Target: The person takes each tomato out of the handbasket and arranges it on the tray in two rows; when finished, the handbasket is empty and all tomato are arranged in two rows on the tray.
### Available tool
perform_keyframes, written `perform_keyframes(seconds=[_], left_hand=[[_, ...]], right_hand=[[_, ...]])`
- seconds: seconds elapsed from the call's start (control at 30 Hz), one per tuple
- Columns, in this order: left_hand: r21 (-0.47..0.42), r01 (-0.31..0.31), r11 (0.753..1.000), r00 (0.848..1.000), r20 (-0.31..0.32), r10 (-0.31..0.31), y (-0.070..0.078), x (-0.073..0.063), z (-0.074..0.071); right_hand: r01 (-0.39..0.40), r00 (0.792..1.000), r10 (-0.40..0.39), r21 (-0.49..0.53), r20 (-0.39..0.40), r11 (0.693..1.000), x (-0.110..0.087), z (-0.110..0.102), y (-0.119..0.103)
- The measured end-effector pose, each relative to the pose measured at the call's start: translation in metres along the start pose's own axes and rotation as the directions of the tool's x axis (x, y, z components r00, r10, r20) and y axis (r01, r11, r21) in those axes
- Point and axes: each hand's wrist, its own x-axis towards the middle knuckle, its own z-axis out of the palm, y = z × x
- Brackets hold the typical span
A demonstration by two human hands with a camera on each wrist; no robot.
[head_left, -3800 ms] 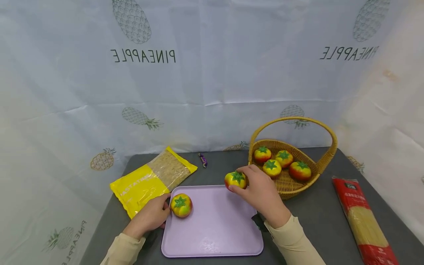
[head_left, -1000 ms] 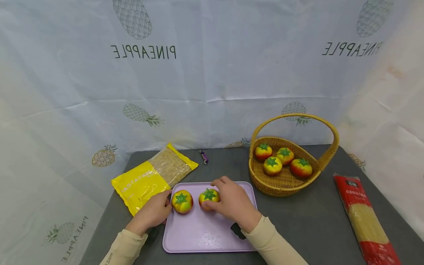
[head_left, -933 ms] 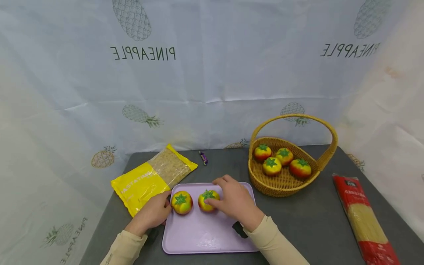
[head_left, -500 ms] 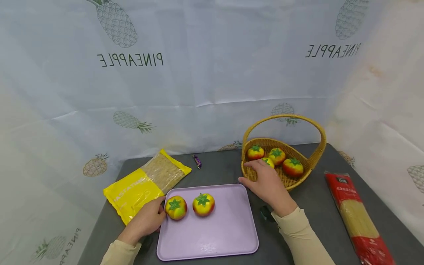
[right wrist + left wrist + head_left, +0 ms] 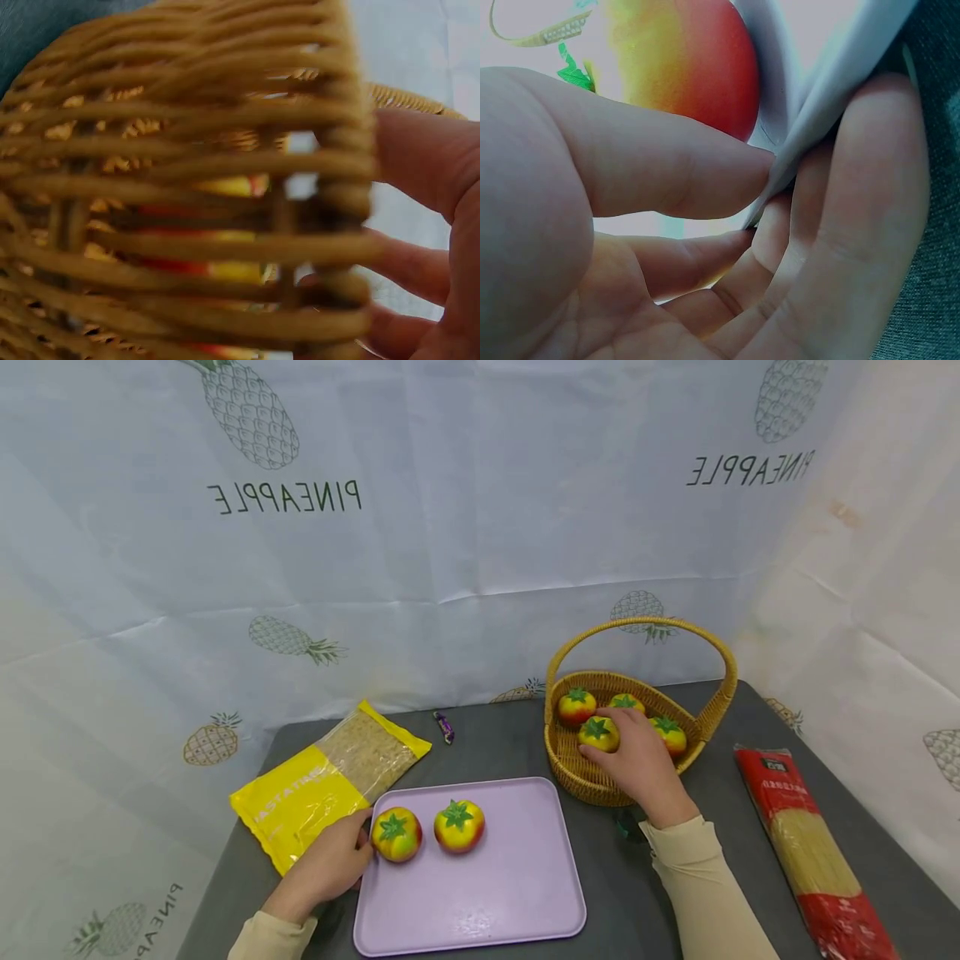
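Note:
In the head view my left hand (image 5: 330, 864) pinches the left rim of a lilac tray (image 5: 510, 893); the left wrist view shows the thumb above the edge and fingers below. Two yellow-red tomatoes with green star-shaped tops sit on the tray, the left tomato (image 5: 397, 834) near my left hand and another tomato (image 5: 460, 826) to its right. Inside a wicker basket (image 5: 585, 789), my right hand (image 5: 641, 760) grips the front tomato (image 5: 598, 734) between thumb and fingers. Basket weave hides most of that grip in the right wrist view.
More tomatoes lie in the basket, among them a back-left tomato (image 5: 577, 707); its tall handle (image 5: 645, 622) arches over them. A yellow pasta bag (image 5: 330, 785) lies left of the tray, a purple-wrapped candy (image 5: 444, 727) behind it. A red noodle packet (image 5: 813, 852) lies far right.
My right hand let go of the second tomato on the tray, moved right to the basket and took hold of the front tomato there. My left hand keeps its place on the tray's rim.

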Motion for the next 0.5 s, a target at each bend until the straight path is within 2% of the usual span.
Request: perform_keyframes(seconds=[0.5], left_hand=[[0.004,-0.011,1.0,1.0,-0.008,0.011,0.001,0.001,0.0]], right_hand=[[-0.053,0.999,0.053,-0.019,0.001,0.998,0.007,0.014,0.011]])
